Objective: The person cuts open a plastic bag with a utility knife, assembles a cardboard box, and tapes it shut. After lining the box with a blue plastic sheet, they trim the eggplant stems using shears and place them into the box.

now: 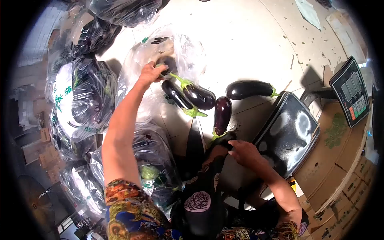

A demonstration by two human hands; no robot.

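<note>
My left hand [152,73] is closed around the green stem end of an eggplant [169,64], over the opening of a clear plastic bag [188,52]. Just right of it, two dark eggplants lie side by side on the floor, one [198,96] with its stem toward my hand and the other [175,94] with its stem toward me. A third eggplant [223,114] lies nearer my feet, and a fourth [248,89] farther right. My right hand [244,153] is by my knee, fingers bent; whether it holds anything is unclear.
Plastic bags full of eggplants [86,96] line the left side, with another [154,160] beside my left forearm. To the right stands a scale with a wet-looking platform [288,132] and a keypad display [351,92]. Flattened cardboard [320,176] lies beyond it.
</note>
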